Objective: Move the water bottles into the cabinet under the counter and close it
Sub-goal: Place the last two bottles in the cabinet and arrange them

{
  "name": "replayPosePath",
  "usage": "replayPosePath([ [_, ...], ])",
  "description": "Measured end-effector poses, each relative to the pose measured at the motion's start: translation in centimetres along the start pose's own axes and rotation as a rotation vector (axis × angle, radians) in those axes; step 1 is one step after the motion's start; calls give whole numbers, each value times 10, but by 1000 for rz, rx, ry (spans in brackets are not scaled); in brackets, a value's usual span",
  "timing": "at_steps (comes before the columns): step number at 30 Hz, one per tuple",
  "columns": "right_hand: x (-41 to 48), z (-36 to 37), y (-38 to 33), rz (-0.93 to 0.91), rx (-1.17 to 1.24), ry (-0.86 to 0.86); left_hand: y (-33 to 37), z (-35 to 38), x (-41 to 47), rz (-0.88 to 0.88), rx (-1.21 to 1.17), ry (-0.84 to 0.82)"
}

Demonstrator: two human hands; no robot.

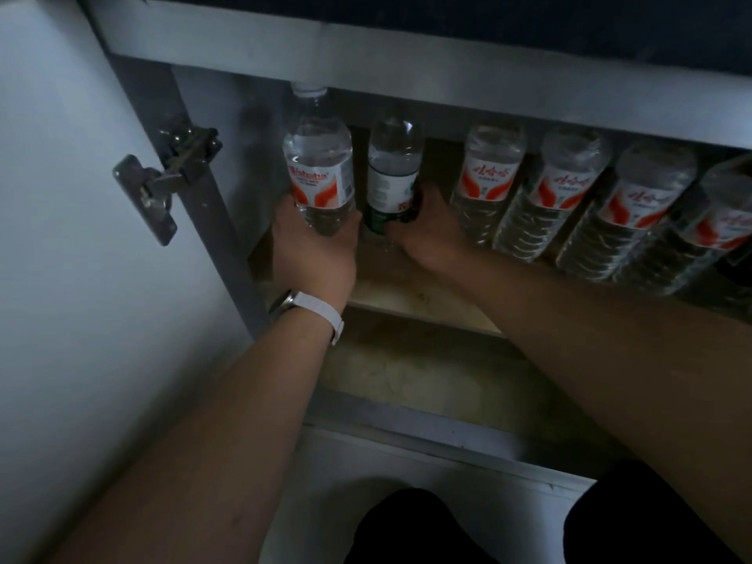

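Note:
Inside the open cabinet under the counter, my left hand (315, 248) grips the base of a clear water bottle with a red and white label (319, 164), at the left of the shelf. My right hand (423, 234) grips the bottom of a bottle with a green and white label (392, 177) just to its right. Several more red-labelled water bottles (557, 193) stand in a row along the shelf to the right. The cabinet door (81, 238) is swung open at the left, its metal hinge (171, 181) showing.
The cabinet's wooden floor (407, 295) lies bare in front of the bottles. The dark counter edge (447, 18) runs above the opening. A white watch strap (321, 309) sits on my left wrist. My dark-clothed knees (415, 527) are at the bottom.

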State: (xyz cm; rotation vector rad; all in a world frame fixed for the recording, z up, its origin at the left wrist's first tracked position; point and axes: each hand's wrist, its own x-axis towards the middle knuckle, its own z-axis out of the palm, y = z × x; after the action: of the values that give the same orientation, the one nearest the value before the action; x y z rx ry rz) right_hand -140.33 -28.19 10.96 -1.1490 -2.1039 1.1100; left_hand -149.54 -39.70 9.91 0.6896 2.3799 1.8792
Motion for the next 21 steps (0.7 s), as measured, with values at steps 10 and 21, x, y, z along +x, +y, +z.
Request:
replayPosePath([
  [10, 5, 8, 1, -37, 16, 0, -6, 14, 12, 17, 55, -21],
  [21, -10, 18, 11, -6, 30, 125, -13, 12, 3, 37, 106, -60],
])
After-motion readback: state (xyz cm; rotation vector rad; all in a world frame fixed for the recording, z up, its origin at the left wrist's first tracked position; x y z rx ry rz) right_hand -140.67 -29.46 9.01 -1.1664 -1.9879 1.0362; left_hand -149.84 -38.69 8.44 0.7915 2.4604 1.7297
